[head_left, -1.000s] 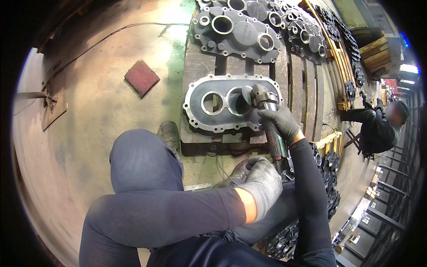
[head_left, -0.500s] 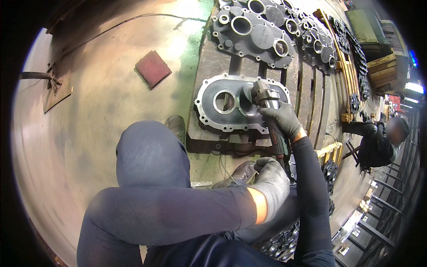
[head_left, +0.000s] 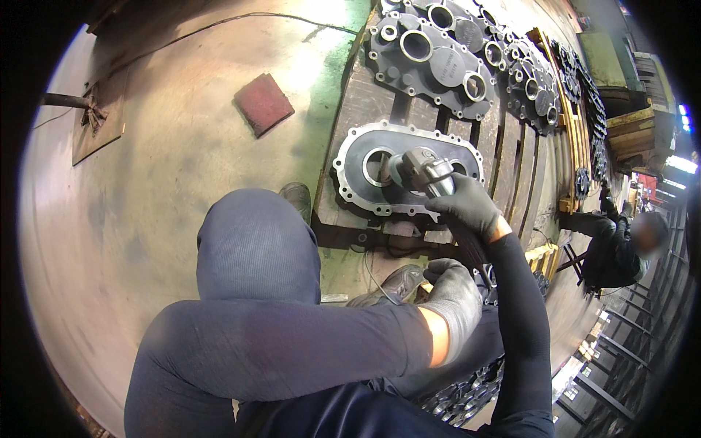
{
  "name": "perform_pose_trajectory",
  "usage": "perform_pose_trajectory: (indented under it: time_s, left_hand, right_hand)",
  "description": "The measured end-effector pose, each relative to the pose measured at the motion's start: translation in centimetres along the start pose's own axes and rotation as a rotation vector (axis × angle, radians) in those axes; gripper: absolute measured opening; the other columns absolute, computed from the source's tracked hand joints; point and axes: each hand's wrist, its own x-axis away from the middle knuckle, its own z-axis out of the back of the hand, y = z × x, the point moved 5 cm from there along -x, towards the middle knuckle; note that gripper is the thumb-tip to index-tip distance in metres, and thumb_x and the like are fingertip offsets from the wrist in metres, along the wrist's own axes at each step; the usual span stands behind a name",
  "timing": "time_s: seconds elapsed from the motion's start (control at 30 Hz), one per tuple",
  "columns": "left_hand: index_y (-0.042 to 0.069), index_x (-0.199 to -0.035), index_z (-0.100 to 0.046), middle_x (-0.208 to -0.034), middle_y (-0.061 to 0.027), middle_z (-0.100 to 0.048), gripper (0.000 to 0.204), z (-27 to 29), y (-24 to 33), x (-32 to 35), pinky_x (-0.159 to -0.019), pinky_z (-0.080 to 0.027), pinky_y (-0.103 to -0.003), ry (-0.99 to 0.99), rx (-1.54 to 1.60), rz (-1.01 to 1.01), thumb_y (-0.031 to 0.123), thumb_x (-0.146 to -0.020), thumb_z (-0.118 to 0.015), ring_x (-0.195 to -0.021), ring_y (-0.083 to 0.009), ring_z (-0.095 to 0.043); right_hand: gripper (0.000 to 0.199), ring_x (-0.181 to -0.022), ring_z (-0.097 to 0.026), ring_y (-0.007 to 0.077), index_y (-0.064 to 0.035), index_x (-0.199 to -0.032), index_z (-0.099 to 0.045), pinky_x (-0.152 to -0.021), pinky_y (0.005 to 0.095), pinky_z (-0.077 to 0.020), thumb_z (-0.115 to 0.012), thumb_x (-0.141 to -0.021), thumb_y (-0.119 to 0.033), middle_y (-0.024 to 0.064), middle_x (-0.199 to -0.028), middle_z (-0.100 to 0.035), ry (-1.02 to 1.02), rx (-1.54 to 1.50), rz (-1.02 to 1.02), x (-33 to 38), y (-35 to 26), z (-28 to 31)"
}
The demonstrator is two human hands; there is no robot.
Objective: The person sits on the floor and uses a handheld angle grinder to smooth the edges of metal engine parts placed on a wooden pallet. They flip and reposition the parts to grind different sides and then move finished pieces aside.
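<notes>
My right hand (head_left: 471,206), in a dark glove, is closed around an angle grinder (head_left: 429,172) near its metal head. The grinder's disc is over the right rim of the left bore in a grey cast-metal housing (head_left: 358,196). This housing lies flat, with a bright flange and bolt holes around its edge. My left forearm crosses in front of me. My left hand (head_left: 454,290), in a grey glove, is curled close below the grinder's rear end; whatever its fingers hold is hidden. The grinder's handle is partly hidden by my right hand and arm.
The housing rests on a wooden pallet (head_left: 350,109) with several similar cast housings (head_left: 447,67) behind it. A reddish square block (head_left: 263,105) lies on the floor at left. A thin cable (head_left: 374,274) hangs near my shoe. At far right another person (head_left: 621,244) sits.
The grinder has shifted left over the housing toward the left bore, and its body is turned more to a slant. The whole view has shifted slightly. My left hand remains curled low.
</notes>
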Motion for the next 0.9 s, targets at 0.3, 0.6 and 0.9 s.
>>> perform_pose_trajectory:
  time_s: [0.3, 0.6, 0.9]
  left_hand:
    - [0.009, -0.122, -0.082, -0.112, -0.0127, -0.081, 0.033, 0.2, 0.1, 0.4, -0.081, -0.058, -0.059, 0.064, -0.046, -0.015, 0.022, -0.091, -0.076, -0.099, -0.0334, -0.077]
    - [0.006, -0.129, -0.080, -0.118, -0.0169, -0.080, 0.041, 0.0, -0.2, 1.0, -0.085, -0.059, -0.063, 0.063, -0.036, -0.002, 0.024, -0.093, -0.077, -0.106, -0.0384, -0.077]
    - [0.005, -0.132, -0.078, -0.118, -0.0176, -0.080, 0.041, 0.1, 0.6, 0.6, -0.084, -0.059, -0.063, 0.118, -0.070, 0.006, 0.023, -0.094, -0.075, -0.106, -0.0381, -0.077]
  right_hand:
    - [0.077, -0.111, -0.076, 0.0444, -0.0008, -0.138, -0.068, -0.101, 0.0497, -0.0582, -0.084, -0.076, -0.043, 0.0311, -0.117, -0.078, 0.146, 0.351, -0.162, -0.5, -1.4, 1.1]
    - [0.079, -0.110, -0.075, 0.0476, 0.0025, -0.137, -0.067, -0.100, 0.0506, -0.0580, -0.084, -0.075, -0.042, 0.0318, -0.113, -0.078, 0.081, 0.457, -0.182, -0.1, -3.0, 0.0]
    - [0.045, -0.075, -0.077, 0.0183, 0.0064, -0.119, -0.072, -0.069, 0.0347, -0.0628, -0.085, -0.088, -0.025, 0.0142, -0.095, -0.079, -0.028, -0.179, -0.047, -1.2, 1.6, -0.8]
